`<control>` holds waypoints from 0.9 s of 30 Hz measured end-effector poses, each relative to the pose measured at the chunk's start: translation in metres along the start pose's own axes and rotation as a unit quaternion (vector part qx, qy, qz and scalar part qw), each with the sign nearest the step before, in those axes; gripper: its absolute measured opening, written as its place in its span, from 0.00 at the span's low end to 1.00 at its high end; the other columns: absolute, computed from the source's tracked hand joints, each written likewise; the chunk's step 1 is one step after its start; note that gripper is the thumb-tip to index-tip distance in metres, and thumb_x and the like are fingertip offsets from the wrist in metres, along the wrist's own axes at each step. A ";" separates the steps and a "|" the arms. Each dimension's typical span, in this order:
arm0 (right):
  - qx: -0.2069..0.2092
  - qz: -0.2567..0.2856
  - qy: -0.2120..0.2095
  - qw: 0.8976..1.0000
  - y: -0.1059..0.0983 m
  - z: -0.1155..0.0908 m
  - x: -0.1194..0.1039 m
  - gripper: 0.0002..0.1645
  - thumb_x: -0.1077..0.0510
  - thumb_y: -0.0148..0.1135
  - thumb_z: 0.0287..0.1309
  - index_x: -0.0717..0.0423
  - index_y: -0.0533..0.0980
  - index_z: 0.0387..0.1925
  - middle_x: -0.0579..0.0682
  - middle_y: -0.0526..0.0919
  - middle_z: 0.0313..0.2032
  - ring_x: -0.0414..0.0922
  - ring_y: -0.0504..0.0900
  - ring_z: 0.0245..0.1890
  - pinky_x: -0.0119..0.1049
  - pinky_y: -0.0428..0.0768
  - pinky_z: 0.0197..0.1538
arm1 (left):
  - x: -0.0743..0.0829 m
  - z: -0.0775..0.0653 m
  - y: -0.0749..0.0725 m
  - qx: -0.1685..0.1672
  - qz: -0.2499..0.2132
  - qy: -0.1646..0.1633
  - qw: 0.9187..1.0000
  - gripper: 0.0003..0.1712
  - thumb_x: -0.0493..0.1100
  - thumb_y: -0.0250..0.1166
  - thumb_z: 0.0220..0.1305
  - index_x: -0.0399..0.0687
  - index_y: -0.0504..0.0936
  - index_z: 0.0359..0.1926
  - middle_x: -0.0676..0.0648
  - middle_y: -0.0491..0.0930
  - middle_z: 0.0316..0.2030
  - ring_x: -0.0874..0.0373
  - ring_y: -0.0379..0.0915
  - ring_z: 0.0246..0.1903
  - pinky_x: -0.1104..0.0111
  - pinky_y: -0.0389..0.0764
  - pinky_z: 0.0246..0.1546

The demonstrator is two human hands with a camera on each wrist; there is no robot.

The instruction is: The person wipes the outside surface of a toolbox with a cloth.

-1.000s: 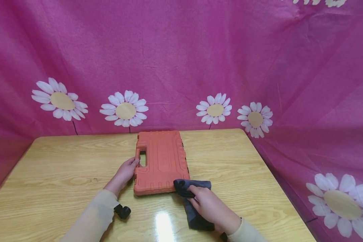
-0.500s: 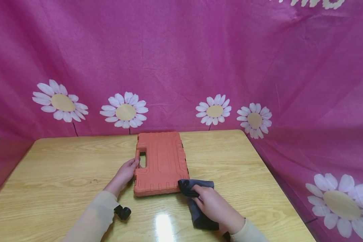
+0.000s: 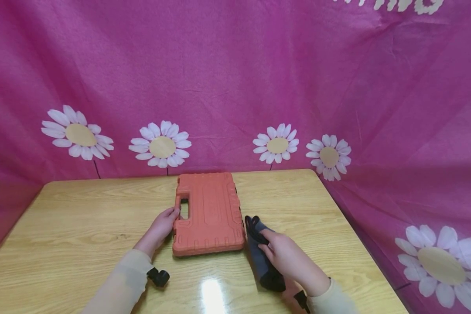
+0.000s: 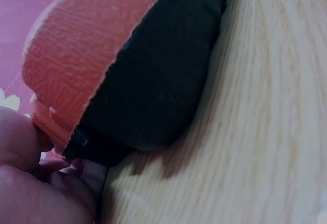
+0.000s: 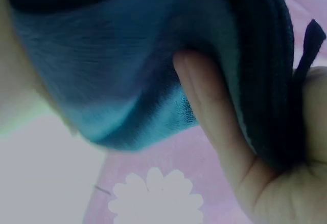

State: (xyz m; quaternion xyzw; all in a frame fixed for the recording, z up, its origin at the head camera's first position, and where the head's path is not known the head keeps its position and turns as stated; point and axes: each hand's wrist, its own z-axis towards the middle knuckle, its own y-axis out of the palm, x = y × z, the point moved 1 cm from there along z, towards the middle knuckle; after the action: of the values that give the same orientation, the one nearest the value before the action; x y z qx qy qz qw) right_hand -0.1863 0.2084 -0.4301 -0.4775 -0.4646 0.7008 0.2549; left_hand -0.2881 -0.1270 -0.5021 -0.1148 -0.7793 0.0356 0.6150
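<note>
An orange-red plastic carrying case (image 3: 212, 209) lies on the wooden table, its handle facing left. In the left wrist view its lower half (image 4: 153, 70) is black. My left hand (image 3: 162, 226) grips the handle at the near-left side, thumb on the orange part (image 4: 51, 124) and fingers below. To the right of the case, my right hand (image 3: 290, 257) pinches a folded dark grey cloth (image 3: 263, 261) with black edging, which hangs down beside the case's near-right corner. In the right wrist view the thumb (image 5: 209, 101) presses on the blue-grey cloth (image 5: 102, 55). Its other fingers are mostly hidden.
The light wooden table (image 3: 90, 218) extends to both sides of the case. A magenta curtain (image 3: 220, 78) with white daisies stands behind it and along the right edge. A small black wrist camera (image 3: 158, 277) sits at the left sleeve.
My right hand has moved right with the cloth, off the case's near-right corner, and the cloth has turned to hang more upright. The left hand and case stay in place.
</note>
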 end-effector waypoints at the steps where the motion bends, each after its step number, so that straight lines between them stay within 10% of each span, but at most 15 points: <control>1: 0.011 0.005 0.006 1.000 -0.005 0.001 0.001 0.07 0.63 0.66 0.67 0.62 0.79 0.45 0.49 0.84 0.31 0.38 0.78 0.29 0.34 0.80 0.30 | 0.000 0.000 0.000 0.000 -0.001 0.001 1.000 0.24 0.44 0.41 0.85 0.28 0.68 0.65 0.45 0.79 0.40 0.65 0.73 0.35 0.72 0.76 0.39; 8: 0.058 0.035 0.067 0.995 -0.029 0.011 0.005 0.05 0.61 0.65 0.68 0.58 0.78 0.43 0.44 0.72 0.20 0.39 0.71 0.24 0.32 0.74 0.30 | -0.003 -0.001 0.000 -0.001 -0.022 -0.001 1.000 0.26 0.44 0.40 0.85 0.25 0.66 0.67 0.46 0.80 0.39 0.67 0.74 0.33 0.73 0.77 0.38; 12: 0.082 0.064 0.083 0.991 -0.035 0.016 0.007 0.11 0.60 0.65 0.69 0.60 0.79 0.49 0.50 0.81 0.27 0.42 0.76 0.27 0.36 0.81 0.34 | -0.002 -0.002 0.002 0.010 -0.032 -0.004 0.999 0.29 0.45 0.40 0.85 0.25 0.63 0.71 0.43 0.82 0.40 0.67 0.75 0.33 0.73 0.77 0.38; 27: 0.158 0.167 0.129 0.964 -0.049 0.029 0.022 0.20 0.55 0.57 0.76 0.62 0.76 0.62 0.64 0.86 0.52 0.55 0.88 0.46 0.53 0.87 0.53 | 0.005 -0.022 0.023 0.075 -0.065 -0.020 0.995 0.39 0.50 0.44 0.81 0.30 0.46 0.80 0.28 0.63 0.71 0.37 0.59 0.73 0.46 0.59 0.77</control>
State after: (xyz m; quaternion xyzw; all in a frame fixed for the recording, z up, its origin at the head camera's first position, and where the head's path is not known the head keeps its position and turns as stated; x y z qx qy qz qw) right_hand -0.2258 0.2361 -0.3924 -0.5885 -0.2241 0.7305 0.2643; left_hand -0.2651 -0.1055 -0.4962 -0.0163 -0.7922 0.0564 0.6074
